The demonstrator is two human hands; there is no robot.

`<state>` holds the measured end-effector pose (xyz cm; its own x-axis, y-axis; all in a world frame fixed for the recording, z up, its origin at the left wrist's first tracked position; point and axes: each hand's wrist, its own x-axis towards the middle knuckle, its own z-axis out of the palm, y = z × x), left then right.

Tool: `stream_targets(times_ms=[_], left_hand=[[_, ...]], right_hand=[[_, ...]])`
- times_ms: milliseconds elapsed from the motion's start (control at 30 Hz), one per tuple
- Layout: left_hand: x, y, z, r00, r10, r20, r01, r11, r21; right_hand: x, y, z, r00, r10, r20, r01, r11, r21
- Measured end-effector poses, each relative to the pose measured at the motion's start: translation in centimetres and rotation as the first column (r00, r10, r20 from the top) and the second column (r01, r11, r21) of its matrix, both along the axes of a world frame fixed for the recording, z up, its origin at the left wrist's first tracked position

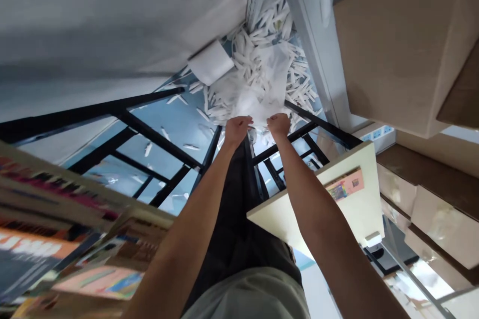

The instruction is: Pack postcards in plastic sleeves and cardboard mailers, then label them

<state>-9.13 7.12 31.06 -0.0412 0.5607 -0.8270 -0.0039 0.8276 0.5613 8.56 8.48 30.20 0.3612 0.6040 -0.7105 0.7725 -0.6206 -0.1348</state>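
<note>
In the head view, my left hand (237, 129) and my right hand (279, 124) are stretched out in front of me, a short gap apart. The fingers of both are closed at the near edge of a translucent plastic bag (258, 102). The bag spreads away from me over a heap of slim white stick-like pieces (245, 55); I cannot make out their exact kind. A white box-like piece (211, 63) lies beside the heap on the left. Some white pieces lie scattered on the blue floor (175, 127).
Dark metal frames (160, 139) stand on both sides of my legs. Cardboard boxes (389, 45) are stacked on the right, behind a grey metal post (314, 45). A pale board (348, 199) juts out beside my right forearm. Blurred printed packages (56, 219) fill the lower left.
</note>
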Motion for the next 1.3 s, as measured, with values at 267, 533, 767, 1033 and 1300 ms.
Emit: stream_targets(times_ms=[267,533,767,1033,1300], left_hand=[[0.6,-2.9,-11.1,0.991,-0.092,-0.096,0.088,0.995,-0.045],[2.8,-5.6,-18.9,0.995,0.058,-0.085,-0.07,0.986,-0.15],[4.6,-4.8,-23.0,0.993,0.115,-0.038,-0.119,0.982,-0.147],[3.7,-3.8,-17.3,0.978,0.198,-0.059,-0.206,0.963,-0.174],[0.9,-0.4,-5.9,0.968,0.242,-0.071,-0.251,0.954,-0.164]], right_hand=[[3.5,-0.2,-11.4,0.994,-0.03,0.104,0.055,0.968,-0.245],[6.2,-2.2,-21.5,0.971,0.023,0.24,0.095,0.879,-0.468],[7.8,-2.1,-25.8,0.964,0.103,0.244,0.024,0.883,-0.468],[3.8,0.9,-19.9,0.949,0.196,0.247,-0.121,0.95,-0.289],[-2.8,2.0,-5.2,0.999,0.028,0.022,-0.028,1.0,0.012]])
